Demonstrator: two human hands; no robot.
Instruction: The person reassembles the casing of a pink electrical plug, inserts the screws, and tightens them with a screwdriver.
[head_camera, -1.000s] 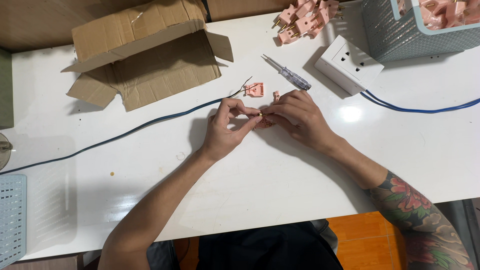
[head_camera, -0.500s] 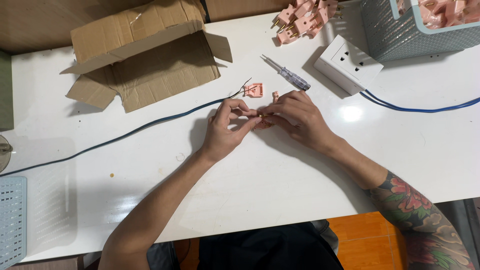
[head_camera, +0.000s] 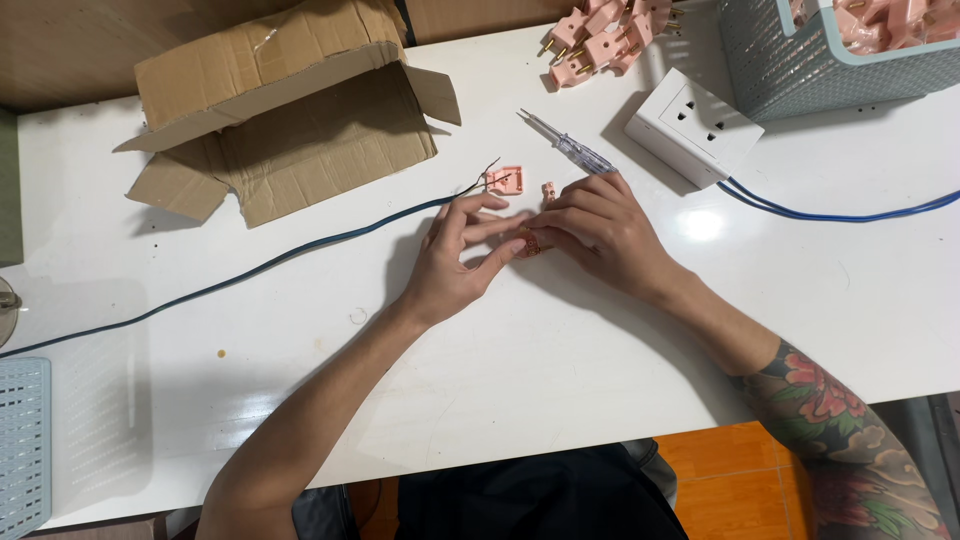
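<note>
A white socket block (head_camera: 693, 125) sits at two o'clock of the hands, a torn cardboard box (head_camera: 290, 125) at ten, and a screwdriver (head_camera: 567, 146) slants just above the fingers. Both the left hand (head_camera: 462, 255) and right hand (head_camera: 600, 232) pinch a small pink plug part (head_camera: 531, 243) at table centre, fingers hiding its long axis.

A torn cardboard box (head_camera: 290, 130) (flaps open), a white socket block (head_camera: 693, 125) and a blue-grey basket (head_camera: 800, 60) sit on the table (head_camera: 600, 400).

Small assembly workbench, white table (head_camera: 560, 380), piled pink plugs (head_camera: 600, 40), tester screwdriver (head_camera: 568, 145)
</note>
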